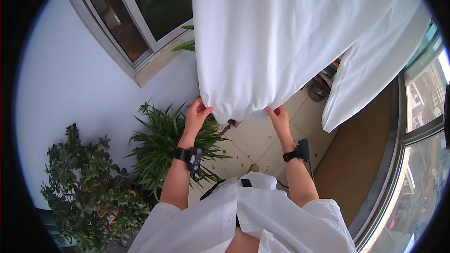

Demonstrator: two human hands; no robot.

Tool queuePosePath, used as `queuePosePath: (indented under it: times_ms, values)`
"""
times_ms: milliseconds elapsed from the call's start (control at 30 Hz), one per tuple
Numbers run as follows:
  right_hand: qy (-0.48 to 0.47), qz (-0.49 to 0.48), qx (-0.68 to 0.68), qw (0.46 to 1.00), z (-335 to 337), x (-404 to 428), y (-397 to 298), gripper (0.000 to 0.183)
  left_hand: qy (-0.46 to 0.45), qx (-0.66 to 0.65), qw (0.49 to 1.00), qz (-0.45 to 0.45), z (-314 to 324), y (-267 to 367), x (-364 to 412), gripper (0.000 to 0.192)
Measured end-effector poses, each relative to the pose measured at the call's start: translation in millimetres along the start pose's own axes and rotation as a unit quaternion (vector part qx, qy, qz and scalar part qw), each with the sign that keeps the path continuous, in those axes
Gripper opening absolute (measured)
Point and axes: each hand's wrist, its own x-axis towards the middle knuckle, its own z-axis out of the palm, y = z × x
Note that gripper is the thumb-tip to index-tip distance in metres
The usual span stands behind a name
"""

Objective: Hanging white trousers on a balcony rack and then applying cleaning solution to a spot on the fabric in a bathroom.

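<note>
A large white cloth, perhaps a sheet, hangs down in front of me in soft vertical folds. Its lower edge is gathered a little between my hands. My left hand pinches the lower left corner area between thumb and fingers. On the other side, my right hand grips the bottom edge in the same way. A separate flap of white cloth hangs at the right, its pointed lower corner free. Where the cloth is held up above lies outside the view.
Left of me stand a spiky-leaved plant and a bushy jade plant. A sliding window is in the wall at upper left. Glass windows curve along the right. A dark metal pot sits on the tiled floor, with scattered debris.
</note>
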Motion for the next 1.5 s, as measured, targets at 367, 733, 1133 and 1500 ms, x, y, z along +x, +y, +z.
queuePosePath:
  times_ms: [367,733,1133,1500]
  values:
    - [0.080,0.029,-0.033,0.996,-9,-16,32,0.020,-0.007,-0.029,0.997,-0.075,-25,-17,-20,0.008]
    - [0.057,0.017,0.094,0.994,14,-29,25,0.020,-0.014,-0.210,0.972,-0.108,-13,-9,-36,0.014]
    - [0.074,0.025,-0.030,0.996,9,-39,34,0.018,-0.004,-0.104,0.990,-0.092,-23,-20,-36,0.020]
    - [0.099,0.021,-0.056,0.993,-4,-42,26,0.013,0.020,-0.101,0.990,-0.098,-25,0,-51,0.007]
